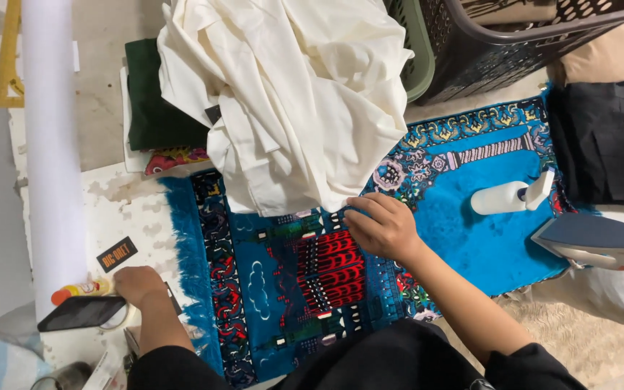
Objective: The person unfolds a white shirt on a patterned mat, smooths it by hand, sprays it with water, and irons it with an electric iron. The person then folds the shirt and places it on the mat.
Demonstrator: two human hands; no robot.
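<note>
A heap of cream cloth (290, 94) lies on the far part of a blue patterned rug (485, 238). My right hand (383, 227) rests flat on the rug, its fingertips touching the lower edge of the cream cloth. At the lower left, my left hand (139, 283) curls over the right end of a black phone (81, 313), which sits tilted beside a small bottle with an orange cap (77, 291). Whatever lies under that hand is hidden.
A white spray bottle (507, 196) lies on the rug, with an iron (597, 242) at the right edge. Behind stand a green basket (417, 50) and a dark basket (514, 43). Folded dark garments (608, 141), a green folded cloth (154, 94) and a long white roll (52, 144) surround the rug.
</note>
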